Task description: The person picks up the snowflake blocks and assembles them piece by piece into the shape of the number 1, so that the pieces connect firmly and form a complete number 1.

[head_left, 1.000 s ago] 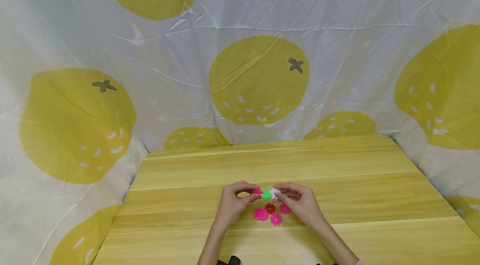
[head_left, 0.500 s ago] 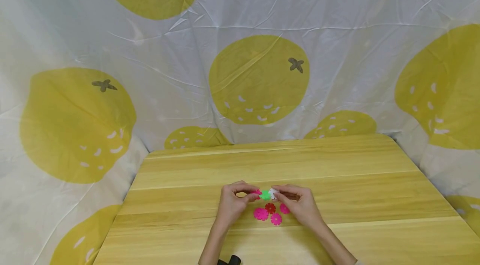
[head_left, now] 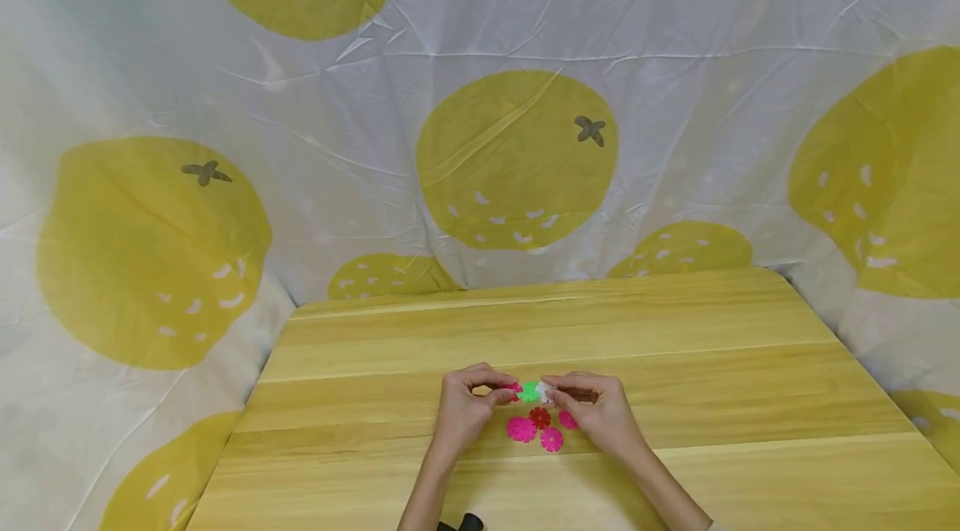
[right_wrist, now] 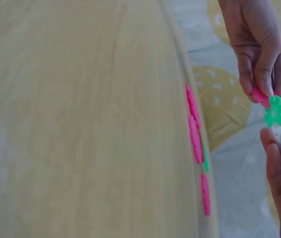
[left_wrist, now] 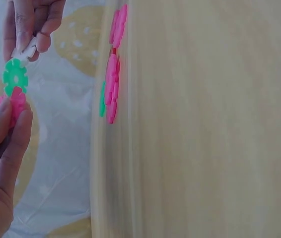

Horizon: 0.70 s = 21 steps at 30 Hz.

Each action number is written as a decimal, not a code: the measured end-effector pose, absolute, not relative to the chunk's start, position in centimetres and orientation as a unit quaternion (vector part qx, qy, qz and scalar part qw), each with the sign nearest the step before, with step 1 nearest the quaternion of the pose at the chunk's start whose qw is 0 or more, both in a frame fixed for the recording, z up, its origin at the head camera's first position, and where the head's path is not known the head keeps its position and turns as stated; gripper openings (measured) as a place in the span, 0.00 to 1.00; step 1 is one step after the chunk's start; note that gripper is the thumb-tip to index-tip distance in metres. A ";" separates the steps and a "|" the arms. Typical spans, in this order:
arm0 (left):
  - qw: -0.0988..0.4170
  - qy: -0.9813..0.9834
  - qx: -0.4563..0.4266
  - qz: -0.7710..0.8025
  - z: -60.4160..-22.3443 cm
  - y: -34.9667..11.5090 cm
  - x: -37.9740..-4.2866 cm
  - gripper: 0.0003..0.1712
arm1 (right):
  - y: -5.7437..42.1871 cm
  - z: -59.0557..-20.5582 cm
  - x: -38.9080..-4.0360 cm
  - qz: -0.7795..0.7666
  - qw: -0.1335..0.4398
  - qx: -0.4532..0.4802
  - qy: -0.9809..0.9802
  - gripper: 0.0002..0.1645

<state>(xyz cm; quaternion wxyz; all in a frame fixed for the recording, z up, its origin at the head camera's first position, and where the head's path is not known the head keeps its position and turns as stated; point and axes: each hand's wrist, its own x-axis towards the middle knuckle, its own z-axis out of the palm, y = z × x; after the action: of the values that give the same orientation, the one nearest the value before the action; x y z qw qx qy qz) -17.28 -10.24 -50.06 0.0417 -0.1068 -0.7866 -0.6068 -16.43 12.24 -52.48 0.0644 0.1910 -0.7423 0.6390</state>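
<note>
Between my hands, above the wooden table, is a short row of notched plastic snowflake discs: pink (left_wrist: 17, 108), green (left_wrist: 15, 78) and white (left_wrist: 25, 51). My left hand (head_left: 467, 402) pinches the pink disc between thumb and fingers. On the other end, my right hand (head_left: 602, 408) pinches the white disc, partly covering it. The green disc's edge meets the pink one on one side and the white one on the other. Just below the hands, a red disc (head_left: 539, 418) lies among several pink discs (head_left: 552, 439), one of them partly hidden by the right hand.
A green disc (right_wrist: 205, 157) lies behind the pink ones in the wrist views. The wooden table (head_left: 360, 414) reaches back to a hanging cloth (head_left: 675, 114) printed with yellow fruit. A black object (head_left: 471, 522) shows at the bottom edge.
The right hand has shifted slightly left, bringing the white disc closer against the green one and tilting it. The left hand stays nearly still, and the discs on the table have not moved.
</note>
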 end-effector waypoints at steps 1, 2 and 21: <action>0.041 -0.786 -0.107 -0.607 -50.0 -10.3 -17.3 0.07 | 12.2 -52.5 -16.4 0.640 0.062 0.192 -0.741 0.12; 0.039 -0.785 -0.106 -0.609 -50.0 -10.3 -17.2 0.07 | 12.2 -52.5 -16.5 0.641 0.060 0.191 -0.741 0.12; 0.044 -0.767 -0.089 -0.634 -50.1 -10.0 -17.3 0.09 | 11.9 -52.4 -16.1 0.675 0.047 0.143 -0.722 0.13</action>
<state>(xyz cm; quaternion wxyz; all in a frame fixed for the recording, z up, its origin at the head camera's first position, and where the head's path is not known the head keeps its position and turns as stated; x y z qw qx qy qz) -17.30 -9.97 -50.06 0.0442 -0.0892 -0.7669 -0.6340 -16.15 11.93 -52.42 0.0466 0.1426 -0.7222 0.6752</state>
